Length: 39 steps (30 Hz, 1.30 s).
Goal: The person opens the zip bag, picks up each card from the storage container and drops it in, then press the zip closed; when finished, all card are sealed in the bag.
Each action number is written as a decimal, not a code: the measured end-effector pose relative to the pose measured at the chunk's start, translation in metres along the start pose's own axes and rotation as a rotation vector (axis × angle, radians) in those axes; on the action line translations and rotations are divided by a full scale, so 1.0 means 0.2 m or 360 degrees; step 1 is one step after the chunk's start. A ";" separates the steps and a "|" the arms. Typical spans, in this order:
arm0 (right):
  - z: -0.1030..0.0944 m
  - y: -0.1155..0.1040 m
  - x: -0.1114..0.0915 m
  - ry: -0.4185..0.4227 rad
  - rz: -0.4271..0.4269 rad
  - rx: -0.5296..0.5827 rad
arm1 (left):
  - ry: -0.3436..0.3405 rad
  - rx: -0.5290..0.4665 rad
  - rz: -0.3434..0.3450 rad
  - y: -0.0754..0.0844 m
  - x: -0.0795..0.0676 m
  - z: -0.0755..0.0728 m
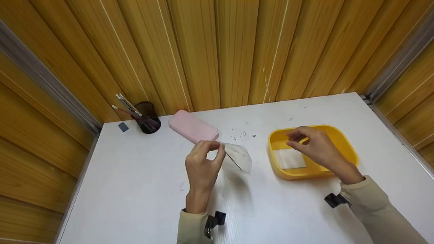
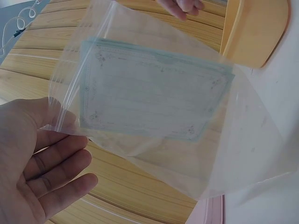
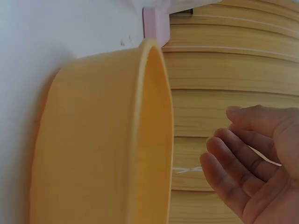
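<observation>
Head view: the left hand (image 1: 202, 168) pinches the one bag (image 1: 243, 154) by its edge, above the surface (image 1: 135, 193). The right hand (image 1: 317, 145), thumb and fingertips apart, holds nothing and partly hides the one tray (image 1: 343, 146), where one white pad (image 1: 290, 159) lies. Inside the bag, paper (image 2: 154, 91) is too faint to read, its sheets uncountable. One case (image 1: 193, 126), one eraser (image 1: 123, 127), one cup (image 1: 151, 124); its pencils (image 1: 127, 103) overlap, number unclear. The right-wrist view cuts off the tray.
</observation>
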State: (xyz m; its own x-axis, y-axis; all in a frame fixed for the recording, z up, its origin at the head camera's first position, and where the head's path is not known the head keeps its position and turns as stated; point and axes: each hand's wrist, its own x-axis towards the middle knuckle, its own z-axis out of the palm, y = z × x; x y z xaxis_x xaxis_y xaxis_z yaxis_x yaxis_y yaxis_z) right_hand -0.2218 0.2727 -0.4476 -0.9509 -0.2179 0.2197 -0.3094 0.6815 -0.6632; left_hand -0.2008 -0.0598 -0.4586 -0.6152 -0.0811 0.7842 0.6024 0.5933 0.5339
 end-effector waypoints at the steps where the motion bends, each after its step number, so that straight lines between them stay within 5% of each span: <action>1: 0.00 0.03 0.00 -0.0026 0.0033 -0.0011 | -0.0002 0.0004 -0.0002 0.00 0.00 0.00; 13: 0.04 0.28 -0.01 -0.0225 0.0279 -0.0030 | 0.0001 0.0009 -0.0009 0.01 0.01 -0.01; 19: 0.05 0.34 -0.03 -0.0319 0.0262 -0.0075 | -0.0009 0.0024 -0.0029 0.01 0.01 -0.01; 39: 0.06 0.40 -0.01 -0.0384 0.0356 -0.0164 | 0.0016 0.0007 0.0003 0.00 0.01 -0.01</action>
State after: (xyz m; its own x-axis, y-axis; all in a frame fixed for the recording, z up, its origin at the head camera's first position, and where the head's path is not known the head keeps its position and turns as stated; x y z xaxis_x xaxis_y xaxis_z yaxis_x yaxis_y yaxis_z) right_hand -0.2441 0.3199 -0.5090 -0.9728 -0.2055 -0.1069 -0.1024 0.7954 -0.5974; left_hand -0.2007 -0.0626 -0.4568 -0.6087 -0.0881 0.7885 0.6015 0.5968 0.5310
